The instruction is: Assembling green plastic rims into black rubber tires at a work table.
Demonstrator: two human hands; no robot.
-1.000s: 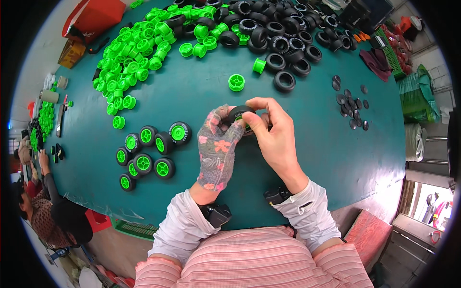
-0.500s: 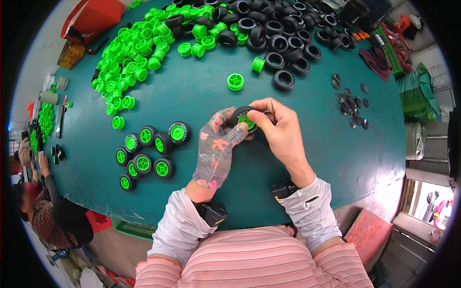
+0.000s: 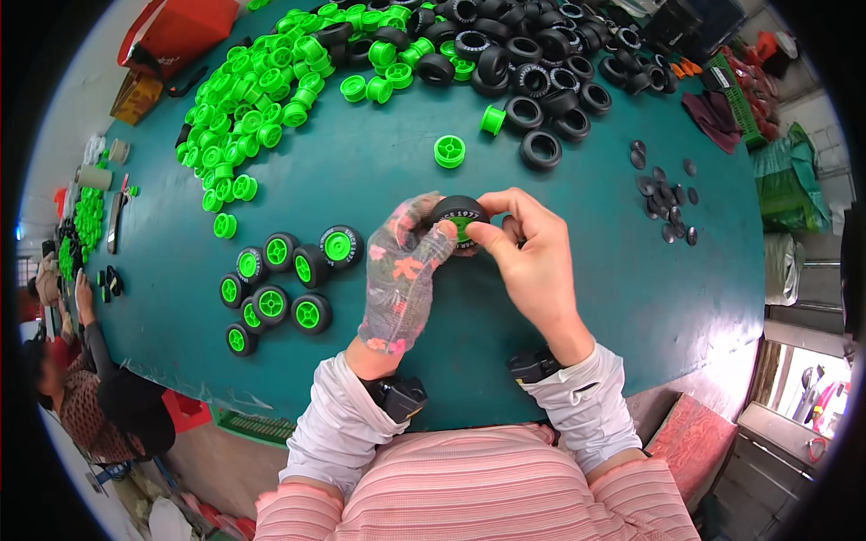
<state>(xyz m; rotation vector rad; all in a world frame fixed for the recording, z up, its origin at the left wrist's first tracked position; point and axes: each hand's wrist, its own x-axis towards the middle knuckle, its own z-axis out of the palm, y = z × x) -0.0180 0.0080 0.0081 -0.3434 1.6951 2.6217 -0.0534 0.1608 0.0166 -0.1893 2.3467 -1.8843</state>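
Between both hands, above the green table (image 3: 424, 316), is a toy wheel (image 3: 461, 213): a black tyre with light lettering around a bright green rim. My left hand (image 3: 403, 275), in a floral fingerless glove, grips its left side with the thumb on the rim. My bare right hand (image 3: 534, 257) pinches its right side, thumb pressed to the green centre. Its fingers behind the tyre are partly hidden. To the left lies a group of several fitted wheels (image 3: 270, 306). Beyond the hands stand a loose green rim (image 3: 449, 151) and a black tyre (image 3: 540, 151).
A large heap of green rims (image 3: 244, 113) covers the far left, meeting a heap of black tyres (image 3: 532, 54) at the far middle. Small black discs (image 3: 663, 194) lie on the right. At the left edge another person (image 3: 90, 379) sits by the table.
The wheel has turned in my fingers, its lettered tread now facing up more. My right hand has shifted slightly, with its fingers more curled. The whole view has moved a little.
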